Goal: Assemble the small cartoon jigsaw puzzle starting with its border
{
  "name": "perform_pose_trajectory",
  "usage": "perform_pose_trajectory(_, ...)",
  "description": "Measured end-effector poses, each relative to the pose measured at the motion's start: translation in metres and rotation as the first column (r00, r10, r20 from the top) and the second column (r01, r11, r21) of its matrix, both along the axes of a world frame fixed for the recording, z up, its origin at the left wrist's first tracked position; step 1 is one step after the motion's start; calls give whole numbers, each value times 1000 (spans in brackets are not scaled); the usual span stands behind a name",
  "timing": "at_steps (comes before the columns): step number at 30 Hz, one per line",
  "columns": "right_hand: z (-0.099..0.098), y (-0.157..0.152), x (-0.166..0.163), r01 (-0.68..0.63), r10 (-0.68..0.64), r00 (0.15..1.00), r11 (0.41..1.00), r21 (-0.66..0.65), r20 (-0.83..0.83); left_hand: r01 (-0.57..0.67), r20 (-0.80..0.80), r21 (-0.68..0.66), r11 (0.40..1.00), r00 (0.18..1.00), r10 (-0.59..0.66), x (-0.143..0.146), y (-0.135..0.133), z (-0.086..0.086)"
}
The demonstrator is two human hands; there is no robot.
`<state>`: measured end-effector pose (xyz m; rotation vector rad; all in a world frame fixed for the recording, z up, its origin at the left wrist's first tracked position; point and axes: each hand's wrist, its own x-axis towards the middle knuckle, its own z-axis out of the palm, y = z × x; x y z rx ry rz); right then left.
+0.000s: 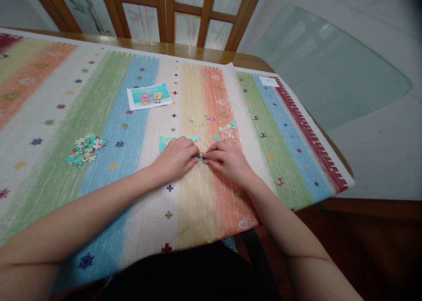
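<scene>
My left hand (176,157) and my right hand (226,158) meet fingertip to fingertip on the striped cloth (99,116), pinching small jigsaw pieces (199,157) between them. My left hand partly covers the assembled teal puzzle section (166,140), of which only the top edge shows. Several loose pieces (227,127) lie just beyond my right hand. A bigger heap of pieces (85,149) sits to the left. The cartoon reference picture (149,95) lies further back.
The cloth hangs over the wooden table's right edge (316,129). A white label (268,81) lies near the far right corner. A glass tabletop (329,77) stands off to the right, and a wooden lattice screen (171,11) runs behind the table.
</scene>
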<state>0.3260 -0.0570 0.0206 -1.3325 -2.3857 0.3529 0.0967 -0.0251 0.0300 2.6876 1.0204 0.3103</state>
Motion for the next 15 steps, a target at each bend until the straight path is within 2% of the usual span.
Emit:
perform_pose_trajectory(7,1,1,6,-47,47,999,999,-6,8,2,20,-9,1000,1000,-2,-1,0,-1)
perform_pose_trajectory(15,15,-8,5,-90,90,987,996,-3,133,3,28,-10,1000,1000,-3,-2,0,-1)
